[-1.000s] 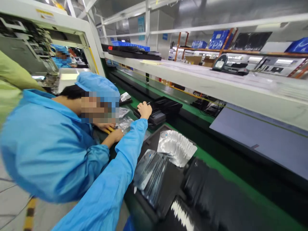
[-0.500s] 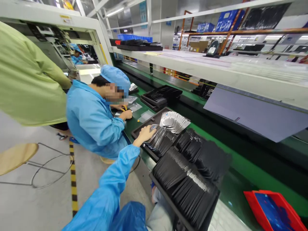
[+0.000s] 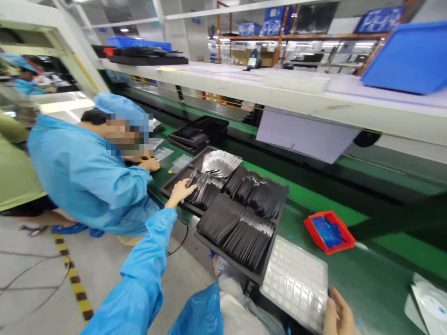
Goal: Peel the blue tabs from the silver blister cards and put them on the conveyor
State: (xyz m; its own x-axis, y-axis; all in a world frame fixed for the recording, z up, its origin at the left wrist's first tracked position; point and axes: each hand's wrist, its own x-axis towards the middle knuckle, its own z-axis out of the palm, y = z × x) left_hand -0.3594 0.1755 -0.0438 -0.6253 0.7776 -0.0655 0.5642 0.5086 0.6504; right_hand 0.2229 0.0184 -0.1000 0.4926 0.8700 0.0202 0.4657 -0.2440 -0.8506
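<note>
My left hand (image 3: 180,191) reaches to the far-left end of a black tray (image 3: 168,187). Its fingers are closed at the edge of a row of thin, flat, dark shiny pieces (image 3: 207,190) and pinch the end one. Beside that row lies a fan of silvery flat pieces (image 3: 220,163). At the bottom right, my right hand (image 3: 338,314) has curled fingers by the right edge of a clear blister tray (image 3: 296,279). A small dark edge shows at its fingertips; what it is I cannot make out.
A nearer black tray (image 3: 230,255) holds rows of black flat pieces. A red bin (image 3: 330,232) with blue contents stands to the right, below a white shelf (image 3: 349,107) bearing a blue bin (image 3: 408,58). A co-worker in blue (image 3: 91,167) sits close on the left.
The view has swung right, bringing my right hand, the blister tray and the blue bin into sight. My left hand stays at the same row, now at its left end.
</note>
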